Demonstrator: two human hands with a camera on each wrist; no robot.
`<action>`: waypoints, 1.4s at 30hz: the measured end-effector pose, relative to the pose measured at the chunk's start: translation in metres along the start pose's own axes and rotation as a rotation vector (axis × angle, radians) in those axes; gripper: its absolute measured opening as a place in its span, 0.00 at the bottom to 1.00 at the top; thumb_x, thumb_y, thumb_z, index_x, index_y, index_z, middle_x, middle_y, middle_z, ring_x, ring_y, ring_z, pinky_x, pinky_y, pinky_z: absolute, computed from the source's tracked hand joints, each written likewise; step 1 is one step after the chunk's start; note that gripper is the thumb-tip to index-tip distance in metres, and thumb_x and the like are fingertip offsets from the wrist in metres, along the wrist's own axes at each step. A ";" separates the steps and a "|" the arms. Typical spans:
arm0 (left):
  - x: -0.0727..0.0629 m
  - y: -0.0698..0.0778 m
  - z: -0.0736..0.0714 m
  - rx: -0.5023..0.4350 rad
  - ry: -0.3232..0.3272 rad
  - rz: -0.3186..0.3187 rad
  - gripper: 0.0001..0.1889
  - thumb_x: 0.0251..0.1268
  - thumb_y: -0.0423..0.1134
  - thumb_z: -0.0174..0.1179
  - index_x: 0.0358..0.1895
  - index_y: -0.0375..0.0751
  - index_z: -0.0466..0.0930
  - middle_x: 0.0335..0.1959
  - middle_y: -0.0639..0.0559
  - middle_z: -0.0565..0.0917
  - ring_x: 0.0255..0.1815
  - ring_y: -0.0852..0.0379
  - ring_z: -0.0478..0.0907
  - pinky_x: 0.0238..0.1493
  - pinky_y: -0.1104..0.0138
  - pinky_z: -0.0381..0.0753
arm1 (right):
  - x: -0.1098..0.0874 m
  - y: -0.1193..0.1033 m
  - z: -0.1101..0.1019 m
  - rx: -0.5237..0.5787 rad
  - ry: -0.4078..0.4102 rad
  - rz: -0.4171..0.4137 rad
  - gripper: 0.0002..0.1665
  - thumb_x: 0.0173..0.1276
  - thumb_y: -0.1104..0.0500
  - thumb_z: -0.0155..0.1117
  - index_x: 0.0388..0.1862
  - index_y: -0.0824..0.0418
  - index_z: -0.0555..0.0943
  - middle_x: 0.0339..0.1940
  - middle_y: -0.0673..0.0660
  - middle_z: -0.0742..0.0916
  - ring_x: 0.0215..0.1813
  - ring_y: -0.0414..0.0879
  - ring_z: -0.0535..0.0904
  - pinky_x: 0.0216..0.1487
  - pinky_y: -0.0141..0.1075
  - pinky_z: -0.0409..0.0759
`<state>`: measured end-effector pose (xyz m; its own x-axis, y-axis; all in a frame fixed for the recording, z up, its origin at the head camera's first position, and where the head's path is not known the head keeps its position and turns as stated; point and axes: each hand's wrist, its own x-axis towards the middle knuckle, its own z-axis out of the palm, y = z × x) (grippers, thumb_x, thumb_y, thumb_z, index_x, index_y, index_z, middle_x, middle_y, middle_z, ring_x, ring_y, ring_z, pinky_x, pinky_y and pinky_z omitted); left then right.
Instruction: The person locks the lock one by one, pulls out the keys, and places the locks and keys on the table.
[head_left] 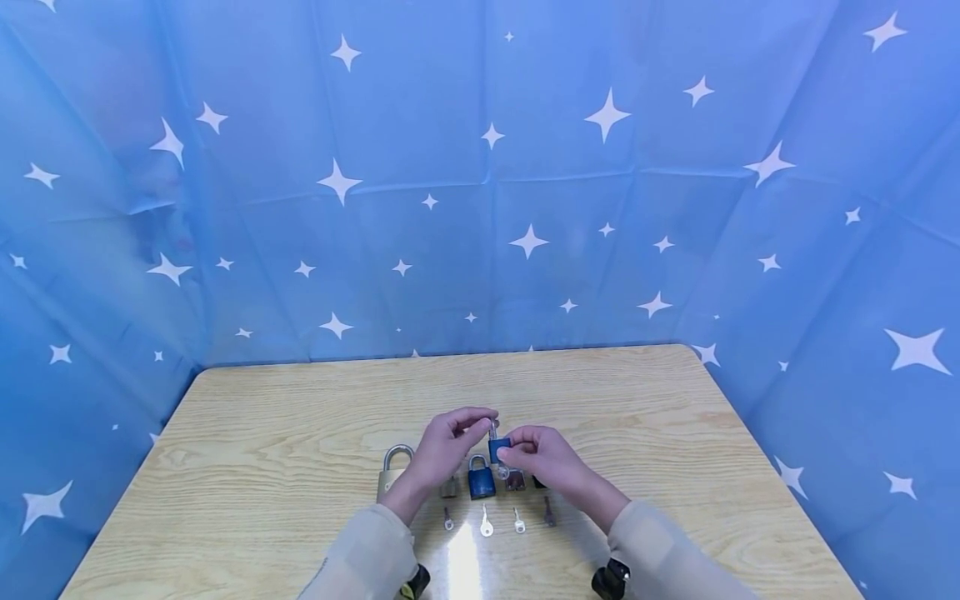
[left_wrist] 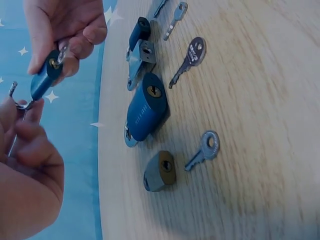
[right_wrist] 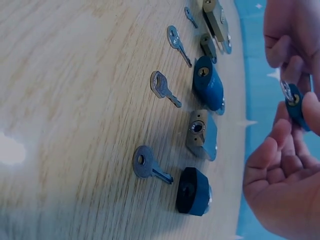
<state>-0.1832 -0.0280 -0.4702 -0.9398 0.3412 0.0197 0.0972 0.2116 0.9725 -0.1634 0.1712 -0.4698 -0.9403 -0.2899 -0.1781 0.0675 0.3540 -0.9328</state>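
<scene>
Above the table, both hands hold a small blue padlock (head_left: 495, 451). My right hand (head_left: 552, 460) grips its body between thumb and fingers. At the shackle (left_wrist: 21, 105), my left hand (head_left: 444, 446) pinches with thumb and fingertips; one shackle end stands free of the body in the left wrist view. A silver key (left_wrist: 62, 55) sits at the keyhole of this padlock. Below the hands, a larger blue padlock (head_left: 482, 482) stands on the table, with a small brass padlock (left_wrist: 161, 171) on one side and a silver padlock (right_wrist: 202, 135) on the other.
A big brass padlock (head_left: 386, 481) stands at the row's left end, partly behind the left arm. A dark padlock (right_wrist: 193, 191) ends the row on the right. Several loose keys, among them a silver key (head_left: 486, 522), lie on the wooden table (head_left: 300, 433) before the padlocks.
</scene>
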 end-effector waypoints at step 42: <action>0.004 0.014 0.013 0.479 0.089 0.101 0.08 0.70 0.47 0.58 0.41 0.53 0.86 0.36 0.62 0.86 0.17 0.64 0.67 0.20 0.70 0.68 | -0.002 0.003 0.017 0.039 0.161 0.064 0.11 0.63 0.58 0.68 0.27 0.64 0.80 0.17 0.46 0.72 0.23 0.41 0.63 0.27 0.32 0.63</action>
<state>-0.1820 -0.0121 -0.4598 -0.9402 0.3064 0.1488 0.3093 0.5853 0.7495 -0.1557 0.1581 -0.4779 -0.9746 -0.1208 -0.1885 0.1393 0.3315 -0.9331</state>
